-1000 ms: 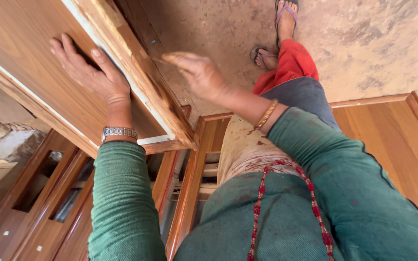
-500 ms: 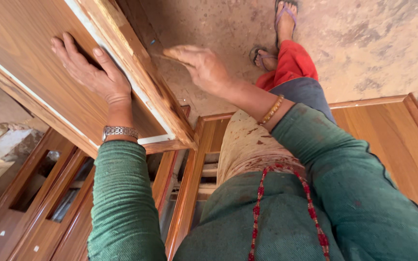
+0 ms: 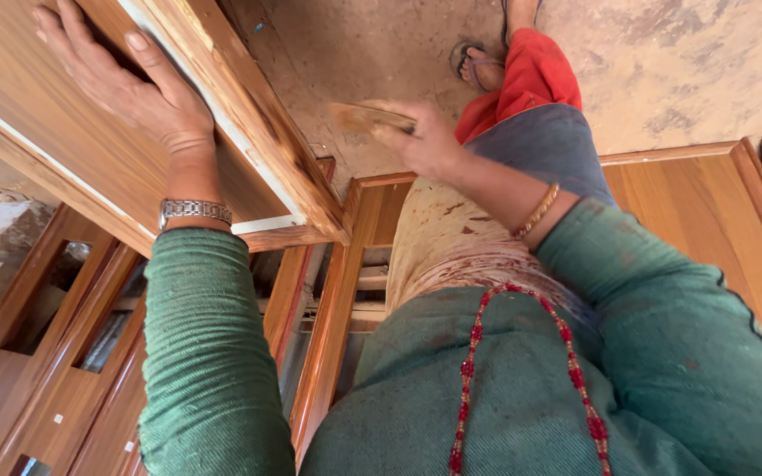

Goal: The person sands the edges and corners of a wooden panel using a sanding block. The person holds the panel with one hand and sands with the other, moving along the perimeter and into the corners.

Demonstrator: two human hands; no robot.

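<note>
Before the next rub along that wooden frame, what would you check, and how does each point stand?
1. Left hand flat on the wooden panel, steadying it: ok.
2. Right hand gripping the flat brownish pad: ok, though the pad is blurred, so its kind cannot be told.
3. Pad touching the frame edge: not ok, it is off to the side of it.
4. Fingers clear of the frame's edge: ok.
5. Feet planted on the floor: cannot tell, only partly in view.
</note>
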